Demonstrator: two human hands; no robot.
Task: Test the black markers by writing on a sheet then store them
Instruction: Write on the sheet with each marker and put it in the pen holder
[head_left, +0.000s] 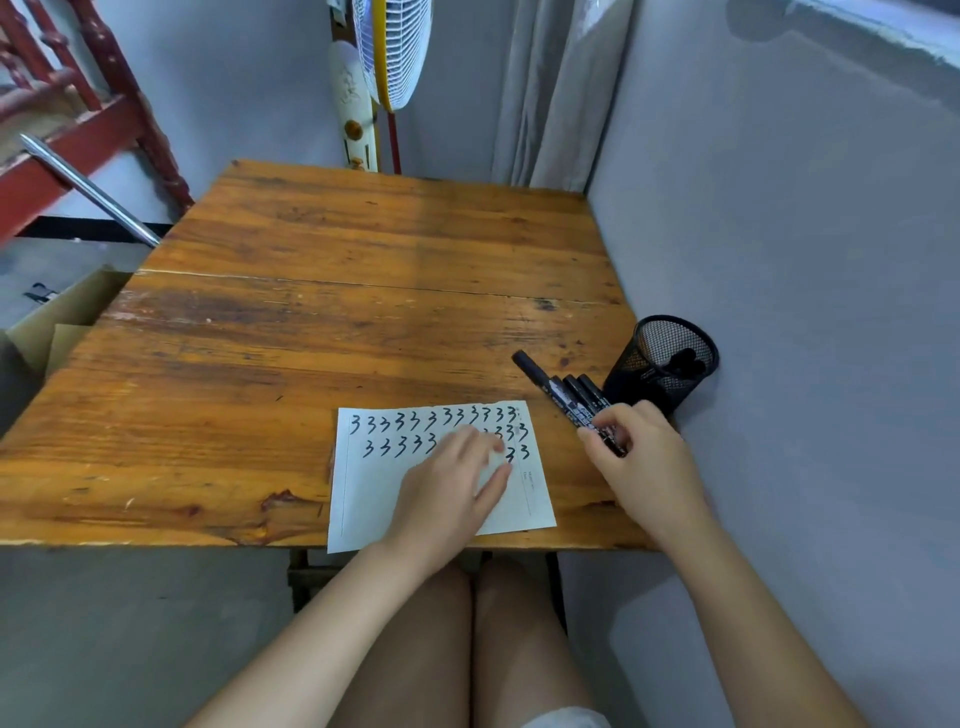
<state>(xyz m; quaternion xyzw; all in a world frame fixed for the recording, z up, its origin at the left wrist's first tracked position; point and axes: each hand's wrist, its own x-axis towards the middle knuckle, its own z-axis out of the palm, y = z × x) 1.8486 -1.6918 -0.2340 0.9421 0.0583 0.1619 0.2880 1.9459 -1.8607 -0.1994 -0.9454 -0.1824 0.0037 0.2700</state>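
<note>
Four black markers (563, 391) are lying side by side just right of the sheet (441, 512), near the mesh holder (662, 364) | head view: left hand (449, 480) is pressing flat, fingers straight, on the sheet; right hand (641, 457) is pinching the markers' near ends | step: likely picking the next marker | next: isolating one, uncapping, writing.

A person's flat left hand (457, 478) covers part of the second row of handwritten black 3s on the white paper sheet (374, 493) at the wooden tabletop's near edge. The right hand (636, 457) hides the near ends of four black markers (563, 392). Faint printed lines near the sheet's right edge are too small to read; dark shapes inside the black mesh pen cup (662, 364) are indistinct.
</note>
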